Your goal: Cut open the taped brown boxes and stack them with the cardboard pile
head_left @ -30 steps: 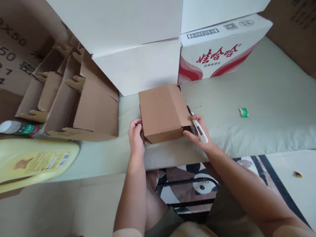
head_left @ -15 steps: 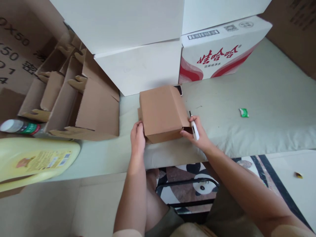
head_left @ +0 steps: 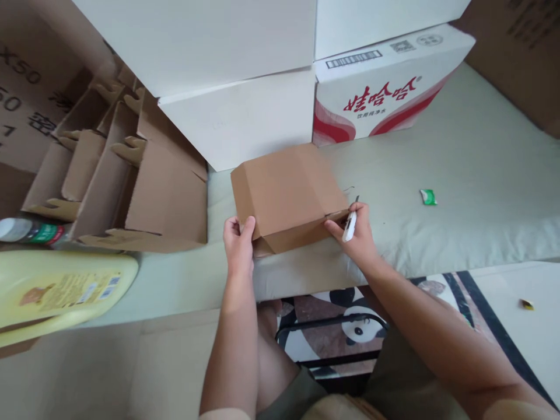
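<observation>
A brown cardboard box (head_left: 291,189) rests on the pale green cloth in front of me, its side flaps spread outward. My left hand (head_left: 239,242) is closed on the box's near left corner, thumb on top and fingers against the side. At the near right corner my right hand (head_left: 356,233) grips a white box cutter (head_left: 350,226), its dark tip pointing away from me. The thumb of that hand also presses the box edge. The fingers under the cardboard are hidden.
White cartons (head_left: 245,116) and a red-and-white water carton (head_left: 371,93) stand behind. To the left are a divided cardboard carton (head_left: 166,198), a bottle (head_left: 32,230) and a yellow jug (head_left: 65,286). A small green packet (head_left: 428,197) lies on the cloth (head_left: 490,175) at right.
The box has become wider and flatter, its left flap now angled outward. My left hand has shifted slightly left with its thumb on top; my right hand moved right with the cutter.
</observation>
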Tool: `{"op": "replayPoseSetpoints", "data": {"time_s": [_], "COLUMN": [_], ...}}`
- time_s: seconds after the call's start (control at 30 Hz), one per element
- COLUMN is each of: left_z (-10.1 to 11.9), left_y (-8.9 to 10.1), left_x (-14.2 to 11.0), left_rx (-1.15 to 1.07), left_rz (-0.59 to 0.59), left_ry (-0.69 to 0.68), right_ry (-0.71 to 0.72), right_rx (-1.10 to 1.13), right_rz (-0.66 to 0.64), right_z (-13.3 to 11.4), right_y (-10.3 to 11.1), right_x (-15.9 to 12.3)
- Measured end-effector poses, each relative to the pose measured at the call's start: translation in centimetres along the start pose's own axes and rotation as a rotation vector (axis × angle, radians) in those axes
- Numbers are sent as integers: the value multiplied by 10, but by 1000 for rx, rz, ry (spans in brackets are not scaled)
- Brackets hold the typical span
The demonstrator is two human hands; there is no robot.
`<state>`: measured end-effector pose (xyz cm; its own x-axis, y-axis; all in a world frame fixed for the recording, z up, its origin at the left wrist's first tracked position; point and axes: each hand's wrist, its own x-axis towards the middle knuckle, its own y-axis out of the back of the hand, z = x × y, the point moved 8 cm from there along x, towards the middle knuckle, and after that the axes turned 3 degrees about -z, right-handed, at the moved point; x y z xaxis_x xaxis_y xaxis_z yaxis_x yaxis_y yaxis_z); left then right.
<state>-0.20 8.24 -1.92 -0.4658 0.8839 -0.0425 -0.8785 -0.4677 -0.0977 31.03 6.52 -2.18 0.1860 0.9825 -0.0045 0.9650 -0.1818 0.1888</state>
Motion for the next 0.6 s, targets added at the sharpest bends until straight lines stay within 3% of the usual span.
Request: {"op": "replayPoseSetpoints", "data": {"time_s": [0.1,0.37,0.6], "left_z": [2,6,6], "left_y": [0,-12,-8], "left_x": [0,-5,-3], "left_rx": [-44,-58,-55], "left_rz": [-25,-234,-147], "left_ry": [-5,-69,-29], "right_ry": [25,-13,-33], "right_rx": [44,116,109], "right_rz": [26,96,89], "right_z": [-4,3,0], "right_y": [5,15,16], "right_x": [1,1,2]}}
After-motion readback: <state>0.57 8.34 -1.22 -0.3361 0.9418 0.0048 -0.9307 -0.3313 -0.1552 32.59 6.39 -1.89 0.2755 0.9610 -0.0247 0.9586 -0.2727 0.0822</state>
